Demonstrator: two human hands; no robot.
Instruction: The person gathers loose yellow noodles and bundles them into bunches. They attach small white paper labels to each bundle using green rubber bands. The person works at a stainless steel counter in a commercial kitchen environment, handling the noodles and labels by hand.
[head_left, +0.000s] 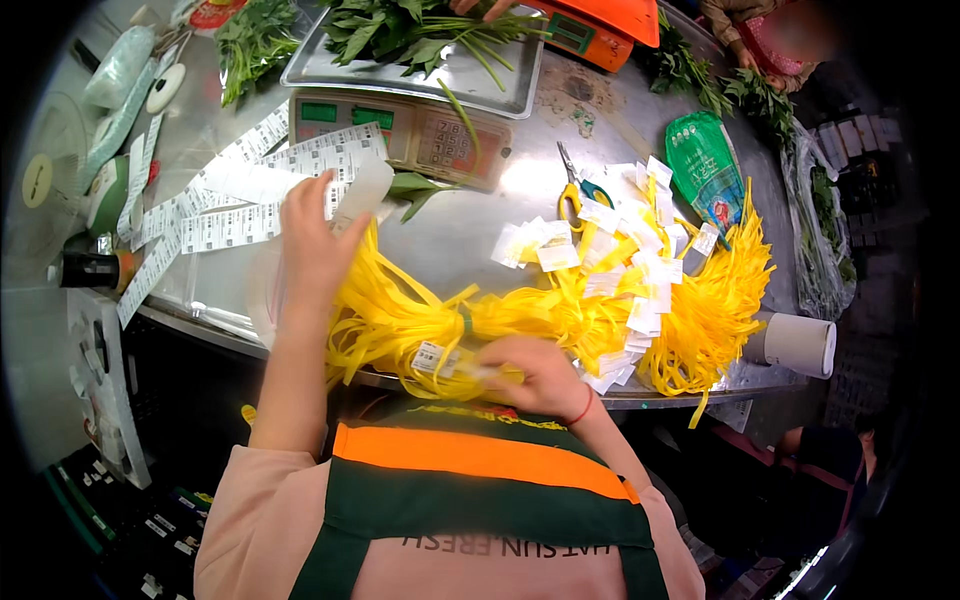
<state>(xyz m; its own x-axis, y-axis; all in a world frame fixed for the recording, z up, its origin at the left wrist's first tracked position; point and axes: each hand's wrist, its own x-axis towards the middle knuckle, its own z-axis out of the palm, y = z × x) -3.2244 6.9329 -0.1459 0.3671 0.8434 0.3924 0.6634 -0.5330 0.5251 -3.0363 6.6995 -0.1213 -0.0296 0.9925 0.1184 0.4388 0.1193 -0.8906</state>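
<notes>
My left hand (311, 240), slightly blurred, is at the curled end of a strip of printed labels (229, 225), with the strip between thumb and fingers. My right hand (536, 371) pinches a yellow strap (469, 379) near the table's front edge. A white printed label (435, 358) sits by that strap, left of my fingers. Between my hands lies a bundle of yellow straps (397, 300), gathered by a green tie (467, 323). To the right, more yellow straps (709, 315) are heaped, many carrying white label tags (649, 277).
Scissors (574, 187) lie behind the tags, beside a green plastic bag (703, 161). A scale (397, 135) bears a metal tray (315, 64) of leafy greens (375, 30); another person's hand (484, 6) touches them. An orange scale (592, 34) stands behind. A white cylinder (799, 345) lies right.
</notes>
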